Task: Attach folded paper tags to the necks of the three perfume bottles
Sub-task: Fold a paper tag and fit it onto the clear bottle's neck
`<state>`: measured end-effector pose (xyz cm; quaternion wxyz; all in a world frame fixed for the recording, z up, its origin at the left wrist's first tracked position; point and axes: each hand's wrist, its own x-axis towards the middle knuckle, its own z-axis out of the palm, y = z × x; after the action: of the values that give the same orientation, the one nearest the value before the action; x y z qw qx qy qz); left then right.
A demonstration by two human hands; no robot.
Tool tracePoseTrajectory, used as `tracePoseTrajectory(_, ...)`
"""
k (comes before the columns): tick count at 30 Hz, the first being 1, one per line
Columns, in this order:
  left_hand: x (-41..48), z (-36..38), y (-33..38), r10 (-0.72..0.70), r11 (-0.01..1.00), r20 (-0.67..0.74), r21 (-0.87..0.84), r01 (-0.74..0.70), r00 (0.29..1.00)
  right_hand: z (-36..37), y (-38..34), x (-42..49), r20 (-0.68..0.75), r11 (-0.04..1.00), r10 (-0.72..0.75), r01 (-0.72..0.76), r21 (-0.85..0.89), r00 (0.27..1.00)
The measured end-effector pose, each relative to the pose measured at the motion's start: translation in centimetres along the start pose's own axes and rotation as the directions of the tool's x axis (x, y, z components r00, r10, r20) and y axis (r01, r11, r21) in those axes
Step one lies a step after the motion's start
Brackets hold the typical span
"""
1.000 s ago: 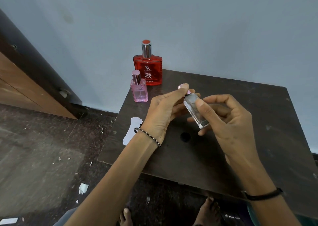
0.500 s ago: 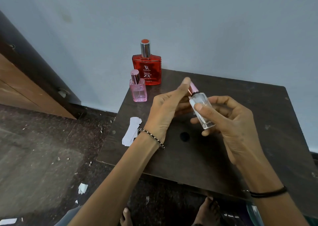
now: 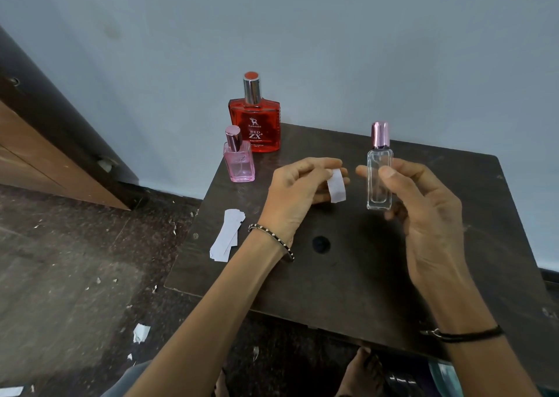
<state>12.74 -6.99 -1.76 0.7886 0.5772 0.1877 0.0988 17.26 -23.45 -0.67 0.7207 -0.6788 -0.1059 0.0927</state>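
Red bottle point(image 3: 254, 127) reads "Ramsons RED ZX"; others unlabelled.

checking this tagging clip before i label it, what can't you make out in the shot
In the head view:
the paper strip: top end hidden under fingers of the left hand, so any fold is unclear
the clear bottle in the right hand: neck covered by its cap
the red bottle: print below the name too small to read
the strip stack: pieces overlap, count unclear
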Motion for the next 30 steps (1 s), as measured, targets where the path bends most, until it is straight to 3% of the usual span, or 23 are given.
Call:
tracePoseTrajectory(4,0.9,0.1,-0.7,0.041,0.991,-0.02,0.125,-0.039,0.999,-0.4,0.7,0.7,0.039,0.998,-0.046,0.048,-0.044,0.998)
tracePoseTrajectory(12,2.0,0.7,-1.7,0.096,0.927,-0.11,0.372,-0.048,0.989,-0.5,1.3,3.2,-0.018,0.98,-0.116,0.112,-0.165,0.993)
tracePoseTrajectory(19,1.9,1.5,-1.7,0.078,0.95,-0.215,0.311,-0.008,0.974,0.9,1.8,5.7,0.086,0.919,-0.145,0.166,-0.357,0.986)
tracePoseTrajectory(30,2.4,1.9,-1.8,0.092,0.942,-0.239,0.334,-0.007,0.966,1.2,2.7,6.4,0.185,0.906,-0.141,0.202,-0.372,0.973)
